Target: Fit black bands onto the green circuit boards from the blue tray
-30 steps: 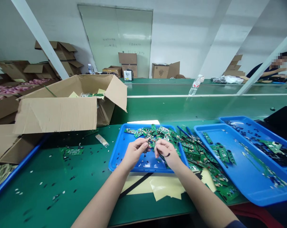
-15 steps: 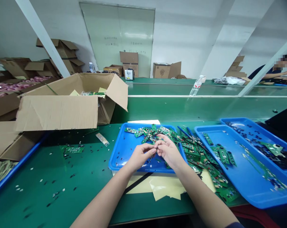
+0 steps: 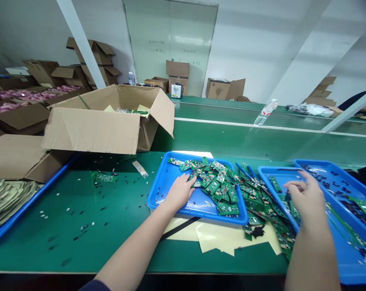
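Observation:
My left hand (image 3: 180,191) is open over the middle blue tray (image 3: 163,198), fingers spread, their tips at the edge of a heap of small green circuit boards (image 3: 214,184). Further right, my right hand (image 3: 307,198) is slightly blurred above a second blue tray (image 3: 349,266), its fingers curled together. A thin dark strip (image 3: 287,169) shows by its fingertips; I cannot tell whether the hand grips it. Several circuit boards (image 3: 275,184) lie in that tray, partly hidden by the hand.
More circuit boards (image 3: 255,198) pile between the trays, beside a blue-handled tool (image 3: 245,171). A third tray (image 3: 312,163) holds small black parts. A large cardboard box (image 3: 92,129) stands at the back left, a water bottle (image 3: 266,113) behind. Yellowish paper (image 3: 219,236) lies in front.
My hands, together over the middle tray before, are now apart. The right has moved over the right-hand tray; the left has opened beside the boards. The view has shifted.

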A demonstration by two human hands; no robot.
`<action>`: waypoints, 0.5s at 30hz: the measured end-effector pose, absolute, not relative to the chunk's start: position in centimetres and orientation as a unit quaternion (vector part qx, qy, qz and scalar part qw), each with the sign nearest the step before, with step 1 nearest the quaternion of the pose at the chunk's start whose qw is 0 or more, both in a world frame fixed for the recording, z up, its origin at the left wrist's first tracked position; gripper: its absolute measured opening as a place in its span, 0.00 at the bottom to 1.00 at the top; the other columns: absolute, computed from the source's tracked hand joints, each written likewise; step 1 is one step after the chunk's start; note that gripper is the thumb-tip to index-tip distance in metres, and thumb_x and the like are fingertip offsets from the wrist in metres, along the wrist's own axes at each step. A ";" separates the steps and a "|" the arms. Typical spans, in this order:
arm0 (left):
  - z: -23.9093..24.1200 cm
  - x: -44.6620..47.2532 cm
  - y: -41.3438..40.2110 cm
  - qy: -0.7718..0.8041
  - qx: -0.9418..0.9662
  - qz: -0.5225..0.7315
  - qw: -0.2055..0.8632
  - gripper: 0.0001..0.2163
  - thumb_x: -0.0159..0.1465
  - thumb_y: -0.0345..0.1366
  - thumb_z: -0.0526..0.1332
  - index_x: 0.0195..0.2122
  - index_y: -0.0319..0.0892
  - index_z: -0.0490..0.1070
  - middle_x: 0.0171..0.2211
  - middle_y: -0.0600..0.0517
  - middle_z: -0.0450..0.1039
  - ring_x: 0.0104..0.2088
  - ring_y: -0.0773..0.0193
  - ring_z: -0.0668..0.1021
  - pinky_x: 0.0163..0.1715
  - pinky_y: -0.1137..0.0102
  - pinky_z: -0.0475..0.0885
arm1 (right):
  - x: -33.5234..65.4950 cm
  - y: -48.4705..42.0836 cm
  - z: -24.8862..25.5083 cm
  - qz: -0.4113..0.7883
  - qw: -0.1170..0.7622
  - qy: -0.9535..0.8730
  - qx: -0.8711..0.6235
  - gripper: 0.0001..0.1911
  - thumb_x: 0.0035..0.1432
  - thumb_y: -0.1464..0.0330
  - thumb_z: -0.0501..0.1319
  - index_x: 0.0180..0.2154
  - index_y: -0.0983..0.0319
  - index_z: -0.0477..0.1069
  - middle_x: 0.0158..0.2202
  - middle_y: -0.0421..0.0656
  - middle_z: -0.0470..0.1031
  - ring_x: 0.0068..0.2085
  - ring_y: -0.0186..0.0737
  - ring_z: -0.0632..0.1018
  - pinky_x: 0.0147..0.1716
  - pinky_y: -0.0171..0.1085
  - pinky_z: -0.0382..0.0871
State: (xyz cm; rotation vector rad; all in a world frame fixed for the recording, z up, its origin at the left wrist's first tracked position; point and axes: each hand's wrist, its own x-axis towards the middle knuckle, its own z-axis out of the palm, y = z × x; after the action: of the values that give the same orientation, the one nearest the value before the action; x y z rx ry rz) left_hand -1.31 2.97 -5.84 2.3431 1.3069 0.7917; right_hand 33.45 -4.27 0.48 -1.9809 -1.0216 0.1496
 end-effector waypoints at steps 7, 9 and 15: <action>-4.4 -1.0 2.4 0.462 0.834 0.254 0.162 0.12 0.56 0.28 0.64 0.42 0.39 0.76 0.40 0.41 0.76 0.43 0.49 0.77 0.45 0.55 0.71 | 37.6 -3.6 -2.7 0.017 0.264 -0.434 -0.861 0.36 0.47 0.67 0.54 0.61 0.64 0.58 0.39 0.54 0.77 0.37 0.59 0.76 0.38 0.52 0.65; -4.1 -1.0 2.3 0.460 0.833 0.258 0.166 0.10 0.56 0.30 0.64 0.40 0.39 0.76 0.38 0.42 0.77 0.40 0.50 0.78 0.42 0.57 0.72 | 37.0 -3.3 -2.8 -0.006 0.266 -0.450 -0.852 0.37 0.48 0.65 0.54 0.61 0.67 0.57 0.44 0.57 0.74 0.41 0.60 0.75 0.41 0.54 0.66; -4.1 -0.4 2.3 0.465 0.816 0.295 0.174 0.03 0.58 0.29 0.63 0.33 0.40 0.75 0.33 0.49 0.78 0.35 0.59 0.79 0.37 0.67 0.74 | 28.2 -3.4 0.2 0.108 0.414 -0.532 -0.730 0.40 0.53 0.61 0.56 0.65 0.63 0.45 0.55 0.58 0.67 0.36 0.47 0.77 0.34 0.45 0.72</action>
State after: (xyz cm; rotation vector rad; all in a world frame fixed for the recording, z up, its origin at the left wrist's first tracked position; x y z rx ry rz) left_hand -0.37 2.27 -4.14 2.3149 1.3180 0.8372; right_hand 28.16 -3.37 0.16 -1.8354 -1.3371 0.2703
